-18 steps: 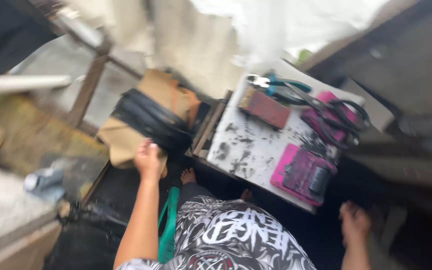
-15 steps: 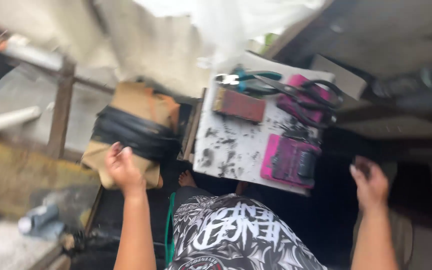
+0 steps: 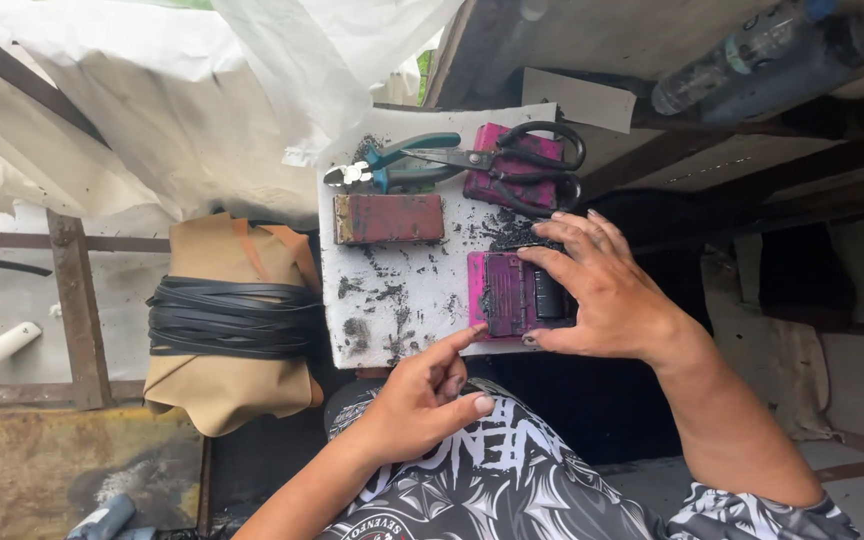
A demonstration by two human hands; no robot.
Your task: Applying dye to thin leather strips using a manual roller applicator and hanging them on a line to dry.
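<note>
Magenta block (image 3: 508, 292), seemingly rigid and grimy, is lying under the right hand (image 3: 602, 290), fingers spread gripping its edges; left hand (image 3: 422, 395), loosely curled and empty, is pointing at its near corner.

White plastic sheeting (image 3: 182, 110), wooden beams (image 3: 77, 310)
</note>
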